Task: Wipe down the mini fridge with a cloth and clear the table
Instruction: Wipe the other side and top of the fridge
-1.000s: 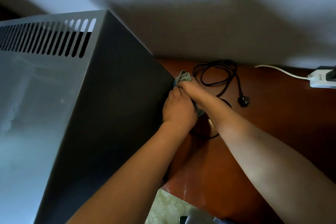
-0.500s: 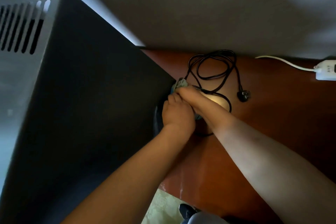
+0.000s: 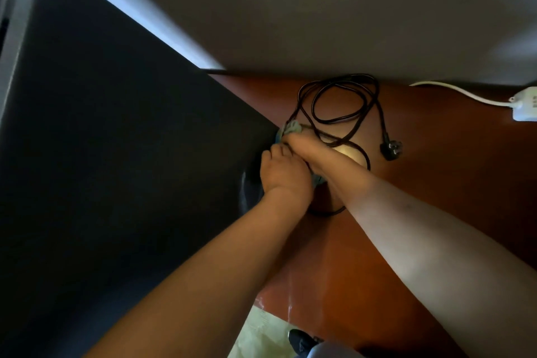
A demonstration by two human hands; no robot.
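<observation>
So the mini fridge [image 3: 116,154] is taking up the whole left side, sitting on the table [image 3: 450,183] with its side panel facing right. Both hands are meeting right at the fridge's lower right corner: the left hand [image 3: 283,173] is sitting against the panel, and the right hand [image 3: 313,148] is lying just beside it on the right, with the cloth [image 3: 287,129] poking out behind them. A coiled power cord [image 3: 340,107] is lying on the table behind the hands, its plug [image 3: 390,150] resting off to the right. A power strip [image 3: 526,107] is sitting at the far right edge, near the wall [image 3: 319,9] running behind the table.
</observation>
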